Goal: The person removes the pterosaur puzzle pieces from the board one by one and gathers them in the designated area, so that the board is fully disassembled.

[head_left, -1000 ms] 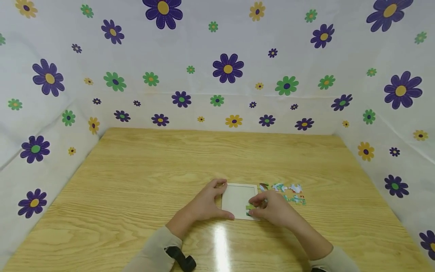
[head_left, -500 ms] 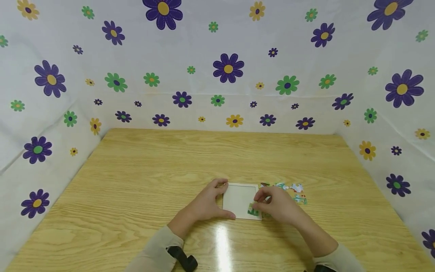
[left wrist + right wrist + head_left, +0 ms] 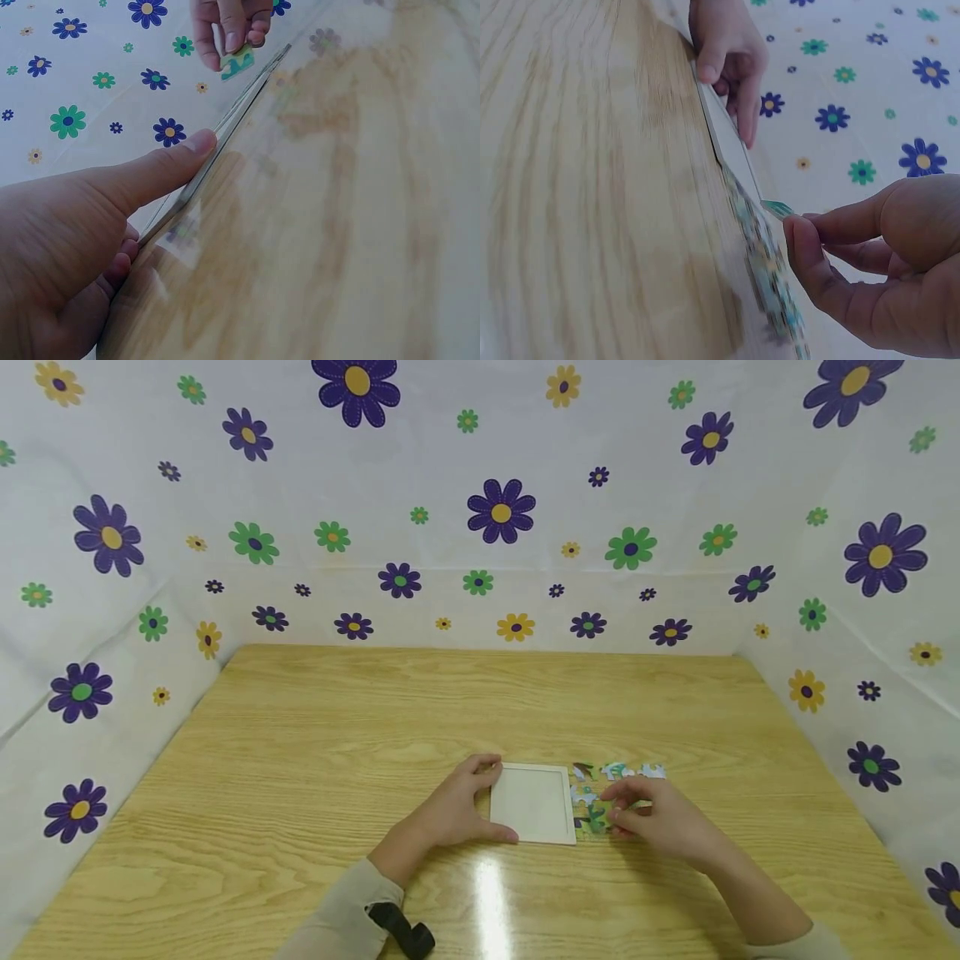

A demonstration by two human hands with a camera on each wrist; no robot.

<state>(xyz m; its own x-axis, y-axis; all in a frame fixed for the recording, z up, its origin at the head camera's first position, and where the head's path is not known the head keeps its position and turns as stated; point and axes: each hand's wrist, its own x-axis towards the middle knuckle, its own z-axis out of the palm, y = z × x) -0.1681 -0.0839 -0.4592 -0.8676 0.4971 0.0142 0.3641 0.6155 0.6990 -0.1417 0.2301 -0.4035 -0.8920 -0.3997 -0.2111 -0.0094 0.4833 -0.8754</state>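
Note:
A thin square puzzle tray (image 3: 532,806) with a pale inside and a raised rim lies on the table. My left hand (image 3: 456,810) holds its left side, thumb at the near edge and fingers at the far corner. My right hand (image 3: 663,820) is right of the tray, over several loose jigsaw pieces (image 3: 582,771). Between its thumb and fingertips it pinches a green jigsaw piece (image 3: 778,208), which also shows in the left wrist view. Part of the loose pieces is hidden under the right hand.
The wood-grain table (image 3: 360,718) stretches behind and to both sides of the tray. White cloth with a flower print (image 3: 300,485) hangs along the back and sides. A black strap (image 3: 397,927) is around the left wrist.
My right hand has moved right, from the tray's lower right corner to over the loose pieces, taking the green jigsaw piece with it. The left hand stays at the tray.

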